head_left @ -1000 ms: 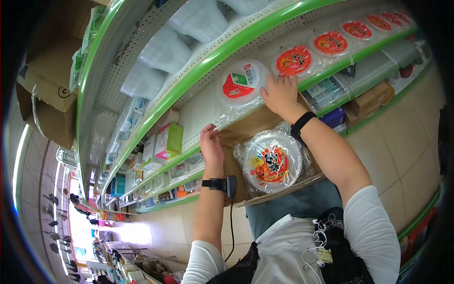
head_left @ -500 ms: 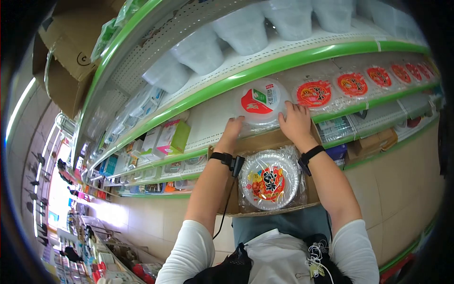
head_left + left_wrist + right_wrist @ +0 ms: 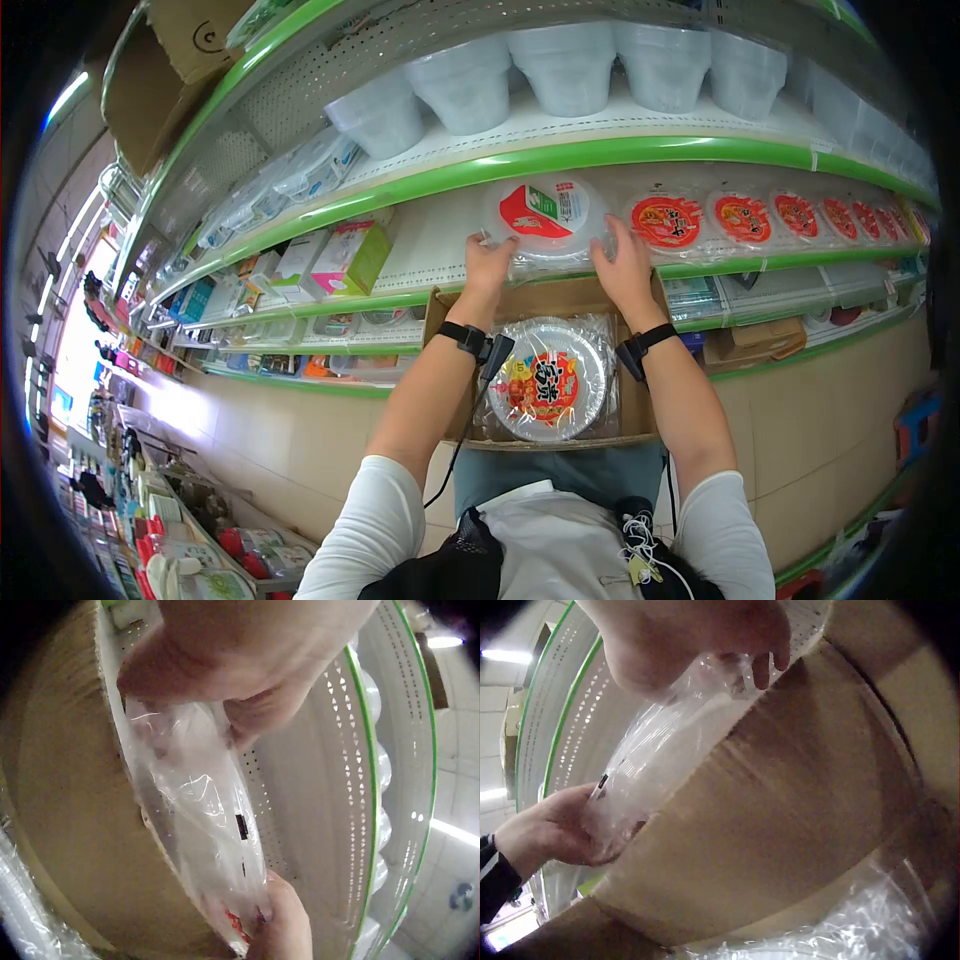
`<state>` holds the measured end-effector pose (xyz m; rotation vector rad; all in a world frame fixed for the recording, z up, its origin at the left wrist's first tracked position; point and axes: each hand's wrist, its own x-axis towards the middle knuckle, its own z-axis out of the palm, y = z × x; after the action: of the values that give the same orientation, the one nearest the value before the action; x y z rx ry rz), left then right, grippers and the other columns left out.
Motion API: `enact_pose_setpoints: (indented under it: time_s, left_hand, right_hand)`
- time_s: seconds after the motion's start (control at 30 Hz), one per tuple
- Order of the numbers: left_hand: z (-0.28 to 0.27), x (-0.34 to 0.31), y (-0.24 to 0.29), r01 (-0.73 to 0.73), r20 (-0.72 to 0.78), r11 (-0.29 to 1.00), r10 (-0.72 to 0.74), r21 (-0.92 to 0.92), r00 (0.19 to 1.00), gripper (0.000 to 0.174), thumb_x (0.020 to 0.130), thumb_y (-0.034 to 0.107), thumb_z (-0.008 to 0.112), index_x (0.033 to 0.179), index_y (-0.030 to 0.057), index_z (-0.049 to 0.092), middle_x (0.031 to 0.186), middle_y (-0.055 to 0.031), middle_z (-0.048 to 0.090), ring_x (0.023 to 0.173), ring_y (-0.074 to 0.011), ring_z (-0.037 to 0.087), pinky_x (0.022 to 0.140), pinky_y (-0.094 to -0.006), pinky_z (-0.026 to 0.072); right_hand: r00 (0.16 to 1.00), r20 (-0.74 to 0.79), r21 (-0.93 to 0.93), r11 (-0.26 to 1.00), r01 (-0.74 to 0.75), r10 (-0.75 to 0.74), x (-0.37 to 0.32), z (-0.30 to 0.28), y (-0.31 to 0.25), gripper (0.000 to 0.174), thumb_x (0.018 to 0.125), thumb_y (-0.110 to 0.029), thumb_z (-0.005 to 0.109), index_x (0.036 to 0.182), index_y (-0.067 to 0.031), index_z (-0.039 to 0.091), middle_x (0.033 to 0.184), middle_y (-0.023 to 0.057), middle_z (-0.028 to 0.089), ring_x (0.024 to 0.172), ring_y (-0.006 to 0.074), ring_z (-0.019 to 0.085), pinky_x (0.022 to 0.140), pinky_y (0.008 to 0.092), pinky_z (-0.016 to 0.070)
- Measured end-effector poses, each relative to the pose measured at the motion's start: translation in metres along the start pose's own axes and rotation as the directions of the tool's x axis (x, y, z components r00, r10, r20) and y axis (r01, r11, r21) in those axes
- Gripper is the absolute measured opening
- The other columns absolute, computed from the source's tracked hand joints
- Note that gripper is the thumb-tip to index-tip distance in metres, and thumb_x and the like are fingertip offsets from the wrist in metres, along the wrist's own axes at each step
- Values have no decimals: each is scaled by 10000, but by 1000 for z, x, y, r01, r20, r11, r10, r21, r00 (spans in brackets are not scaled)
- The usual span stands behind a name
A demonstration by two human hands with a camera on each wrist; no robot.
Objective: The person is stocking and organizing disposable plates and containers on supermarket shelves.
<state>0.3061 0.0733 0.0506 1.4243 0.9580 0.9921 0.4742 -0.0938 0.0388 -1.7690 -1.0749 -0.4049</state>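
A wrapped stack of round white lids or plates with a red and green label (image 3: 545, 214) stands on the shelf behind the carton. The left hand (image 3: 488, 268) grips its left edge, and the right hand (image 3: 624, 268) holds the right edge. In the left wrist view the left hand (image 3: 225, 667) curls round the clear wrapping (image 3: 202, 802). The right wrist view shows the right hand (image 3: 697, 645) on the same wrapping (image 3: 667, 735). An open cardboard box (image 3: 634, 400) against the person's lap contains a wrapped stack of foil plates (image 3: 548, 380).
Wrapped stacks with red labels (image 3: 666, 222) line the shelf to the right. Translucent tubs (image 3: 565, 68) stand on the shelf above. Green and white boxes (image 3: 350, 260) sit to the left. The shelf's green edge (image 3: 740, 266) runs behind the carton.
The left hand has moved from the carton's left side onto the white stack's left edge. The right hand has stayed at its right edge. The head view has turned and shifted.
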Motion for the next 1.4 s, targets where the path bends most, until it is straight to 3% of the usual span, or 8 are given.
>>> enact_pose_setpoints:
  time_s: [0.17, 0.3, 0.37, 0.4, 0.53, 1.0, 1.33, 1.4]
  left_hand:
    - [-37, -30, 31, -40, 49, 986, 48, -160, 998, 579, 798, 85, 749, 1272, -63, 450, 1030, -130, 651, 851, -164, 634, 718, -286, 511]
    - [-90, -75, 69, -64, 275, 993, 88, -95, 958, 483, 794, -1, 728, 1227, -58, 521, 1124, -123, 663, 988, -182, 642, 866, -307, 513]
    - [-115, -89, 64, 3, 370, 993, 40, -115, 928, 469, 797, -22, 719, 1229, -57, 538, 1138, -118, 667, 1004, -177, 643, 893, -309, 512]
    - [-123, -102, 66, 46, 419, 995, -5, -88, 908, 475, 796, -24, 722, 1234, -55, 542, 1140, -116, 668, 1005, -174, 643, 899, -310, 512]
    - [-143, -131, 35, 127, 501, 989, -146, 72, 853, 436, 812, -2, 730, 1211, -65, 566, 1129, -110, 678, 998, -159, 650, 909, -310, 510]
    - [-154, -154, 40, 127, 743, 853, -506, 506, 438, 438, 849, 241, 773, 1173, -5, 610, 1023, -36, 684, 884, -94, 631, 734, -257, 510]
    - [-154, -147, 46, 28, 732, 785, -589, 619, 342, 532, 849, 448, 737, 1176, 42, 633, 984, -28, 683, 863, -108, 636, 712, -248, 496]
    - [-156, -147, 49, 35, 704, 755, -626, 655, 336, 539, 855, 480, 720, 1163, 45, 645, 978, -35, 686, 874, -112, 645, 717, -242, 494]
  right_hand:
    - [999, 14, 274, 961, 33, -38, 10, -17, -31, 501, 829, -218, 693, 1266, -29, 537, 1158, 232, 633, 1006, 389, 611, 848, 427, 484]
    - [900, 396, 350, 875, -334, 184, 10, -51, -53, 652, 845, -200, 708, 1377, -18, 377, 1187, 158, 597, 994, 230, 641, 785, 364, 526]
    - [572, 739, 340, 535, -773, 357, 7, -81, -74, 660, 857, -199, 698, 1392, -21, 353, 1180, 141, 609, 953, 207, 655, 703, 351, 563]
    - [505, 828, 344, 489, -801, 244, 2, -80, -61, 629, 879, -192, 683, 1406, -45, 372, 1191, 114, 615, 954, 196, 663, 663, 352, 587]
    - [203, 975, 123, 550, -826, 87, -27, -87, -53, 533, 913, -180, 657, 1391, -76, 444, 1205, 82, 626, 1003, 204, 659, 707, 362, 599]
    - [-68, 991, -131, 743, -657, 115, -50, -107, -48, 463, 927, -256, 652, 1298, -19, 509, 1047, 127, 658, 721, 172, 678, 648, 309, 613]
    - [-37, 990, -128, 756, -642, 135, -47, -109, -57, 491, 920, -231, 651, 1323, -10, 480, 1036, 137, 664, 762, 185, 684, 601, 303, 606]
    - [275, 959, 107, 801, -590, 74, -42, -114, -66, 524, 883, -156, 666, 1339, -5, 459, 1104, 140, 659, 920, 221, 676, 724, 333, 595]
